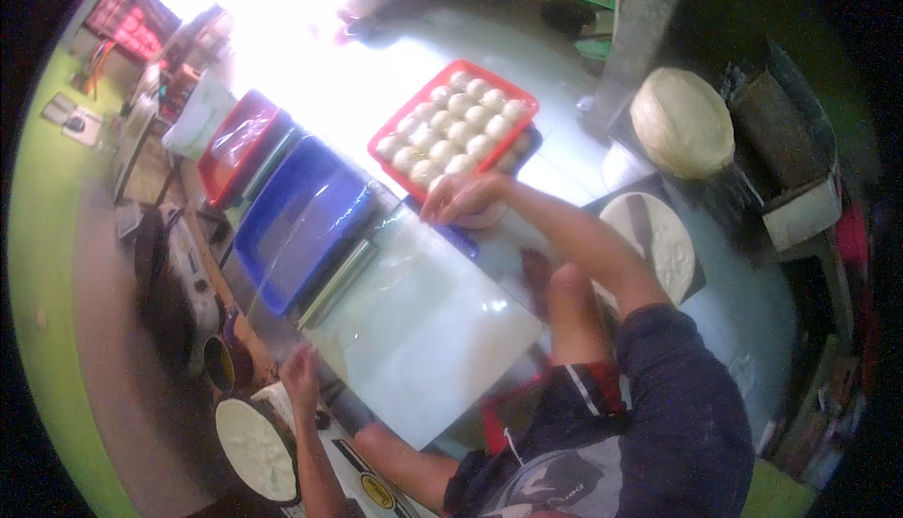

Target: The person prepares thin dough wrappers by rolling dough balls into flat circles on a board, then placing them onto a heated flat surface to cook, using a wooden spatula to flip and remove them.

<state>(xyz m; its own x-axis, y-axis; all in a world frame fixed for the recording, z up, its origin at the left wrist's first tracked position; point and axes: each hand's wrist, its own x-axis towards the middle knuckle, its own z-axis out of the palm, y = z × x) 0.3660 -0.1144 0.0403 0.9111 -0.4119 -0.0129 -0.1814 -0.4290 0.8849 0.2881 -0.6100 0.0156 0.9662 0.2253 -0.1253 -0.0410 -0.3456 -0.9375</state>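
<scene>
My right hand (462, 198) is at the near corner of a red plastic tray (451, 66), its fingers bent inward. Rows of round white dough balls (451, 126) fill that tray. Whether the fingers hold anything is too blurred to tell. In front of my body lies a glossy pale board or sheet (430, 327), with clear plastic film (405, 220) wrinkled at its far edge. My left hand (302, 377) is beyond its left corner, near a stove, fingers drawn together; its grip is unclear. Below it, a thin round of dough (255, 451) lies on a dark round pan.
A blue plastic tray (257, 264) and a smaller red tray (204, 176) stand to the left. By the stove is a small pot (229, 363). At right are a pale round stack of dough sheets (681, 123), a flat dough round (667, 243) and a box (804, 211).
</scene>
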